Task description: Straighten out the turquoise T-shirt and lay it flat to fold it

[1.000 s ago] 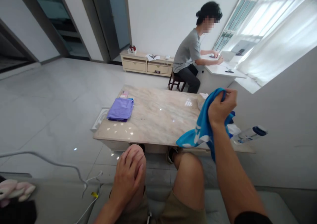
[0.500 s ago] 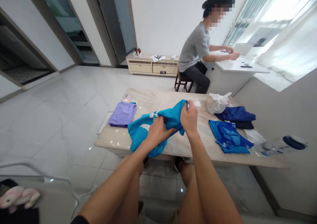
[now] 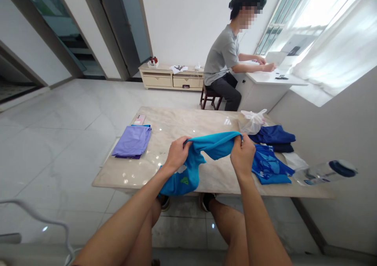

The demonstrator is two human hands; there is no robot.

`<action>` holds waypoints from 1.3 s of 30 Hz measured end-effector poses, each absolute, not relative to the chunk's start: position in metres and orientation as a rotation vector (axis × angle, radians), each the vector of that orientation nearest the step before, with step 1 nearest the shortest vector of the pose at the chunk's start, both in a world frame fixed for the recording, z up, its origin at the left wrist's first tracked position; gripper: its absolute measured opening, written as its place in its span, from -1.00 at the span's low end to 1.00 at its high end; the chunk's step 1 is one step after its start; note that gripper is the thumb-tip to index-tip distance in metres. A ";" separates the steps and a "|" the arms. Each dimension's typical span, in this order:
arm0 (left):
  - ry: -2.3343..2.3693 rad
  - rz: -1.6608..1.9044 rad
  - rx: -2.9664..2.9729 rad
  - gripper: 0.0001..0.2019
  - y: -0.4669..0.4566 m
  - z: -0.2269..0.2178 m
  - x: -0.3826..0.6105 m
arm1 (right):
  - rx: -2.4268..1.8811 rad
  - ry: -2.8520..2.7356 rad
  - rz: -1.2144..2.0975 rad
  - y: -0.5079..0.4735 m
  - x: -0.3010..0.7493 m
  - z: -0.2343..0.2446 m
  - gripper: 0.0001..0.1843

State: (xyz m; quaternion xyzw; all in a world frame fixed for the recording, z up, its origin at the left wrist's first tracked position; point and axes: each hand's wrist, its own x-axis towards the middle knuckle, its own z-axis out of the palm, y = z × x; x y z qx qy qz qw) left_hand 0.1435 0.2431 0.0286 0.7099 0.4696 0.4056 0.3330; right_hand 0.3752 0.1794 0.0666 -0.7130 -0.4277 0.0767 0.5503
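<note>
A bright blue garment [image 3: 213,144], perhaps a T-shirt, is stretched between my two hands over the near half of the marble-topped table. My left hand [image 3: 178,152] pinches its edge left of centre. At the other end, my right hand [image 3: 243,154] is closed on a corner of the cloth. The rest of the garment hangs below my left hand, with a green mark and a white print showing, and reaches the table's near edge. Just beyond my right hand lies a folded blue patterned garment [image 3: 271,164]. Folded purple clothing [image 3: 132,140] lies to the left.
A pink phone [image 3: 139,119] lies behind the purple pile. On the right are a white plastic bag [image 3: 252,121], dark blue clothes [image 3: 273,134] and a clear bottle [image 3: 322,172] lying near the table [image 3: 182,119] edge. Another person [image 3: 225,56] sits at a white desk beyond.
My hands have moved apart, pulling the bunched garment into a taut strip. My left hand now grips its upper edge; my right hand has shifted right. The view has turned slightly right.
</note>
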 end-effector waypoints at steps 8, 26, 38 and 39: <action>1.066 1.227 1.468 -0.88 0.243 0.018 0.150 | -1.589 -1.206 0.715 0.180 0.359 0.046 -0.39; 1.235 0.613 2.168 -0.82 0.218 0.027 0.146 | -1.367 -1.183 0.668 0.194 0.304 0.066 -0.55; 1.403 0.424 2.126 -0.90 0.255 0.016 0.093 | -1.379 -0.864 0.568 0.194 0.349 0.066 -0.48; 1.410 0.614 2.071 -0.85 0.259 0.024 0.088 | -1.381 -0.855 0.514 0.193 0.356 0.067 -0.48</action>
